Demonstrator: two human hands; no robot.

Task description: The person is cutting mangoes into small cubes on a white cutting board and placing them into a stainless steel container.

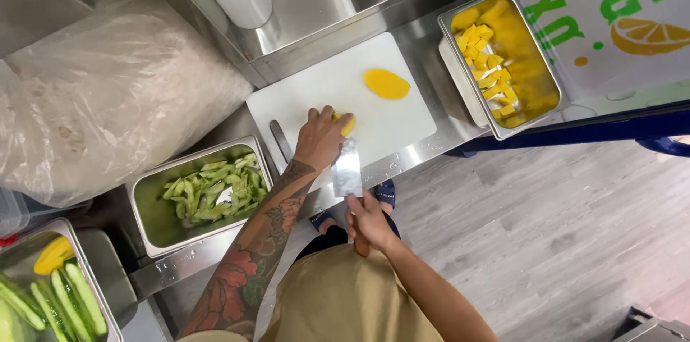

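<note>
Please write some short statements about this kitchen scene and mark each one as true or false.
1. The right hand holds a knife with a broad blade. True.
2. The left hand rests on a mango piece on the white cutting board. True.
3. The tray on the right holds green peels. False: it holds yellow mango cubes.
4. A second mango piece lies alone on the board. True.
5. The cutting board is black. False: it is white.
</note>
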